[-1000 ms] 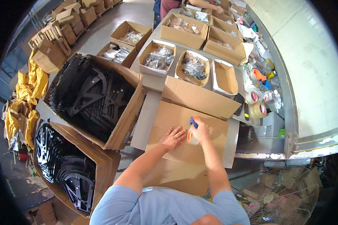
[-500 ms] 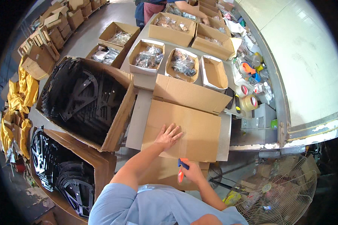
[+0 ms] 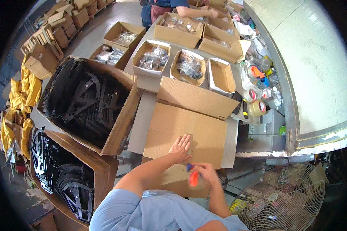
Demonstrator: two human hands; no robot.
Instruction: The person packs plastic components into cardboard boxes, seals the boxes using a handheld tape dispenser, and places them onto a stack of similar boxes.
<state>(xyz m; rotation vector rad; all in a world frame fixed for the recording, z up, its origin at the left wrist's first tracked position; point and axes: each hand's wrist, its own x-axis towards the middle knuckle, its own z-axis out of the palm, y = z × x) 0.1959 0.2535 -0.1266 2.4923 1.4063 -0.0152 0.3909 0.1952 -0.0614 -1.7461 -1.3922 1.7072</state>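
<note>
A flattish cardboard box [image 3: 204,133] lies in front of me, one long flap [image 3: 196,96] standing out on its far side and another part folded toward my body. My left hand [image 3: 180,148] rests flat on its brown top, fingers stretched, close to the middle seam and near edge. At that near edge my right hand [image 3: 207,172] grips a tape dispenser [image 3: 193,179] with orange and blue parts. The dispenser is slightly smeared by motion, and I cannot tell whether it touches the cardboard.
Left stand large cartons of black metal brackets [image 3: 92,92]. Open boxes of bagged parts [image 3: 152,57] line the table beyond, where a co-worker's arm [image 3: 194,12] reaches in. Tape rolls [image 3: 257,107] and a cutter lie right; a caged fan [image 3: 273,196] stands lower right.
My left hand has slid right and slightly nearer to me along the cardboard. My right hand and the tape dispenser have shifted a little to the right. The co-worker's hand has moved too.
</note>
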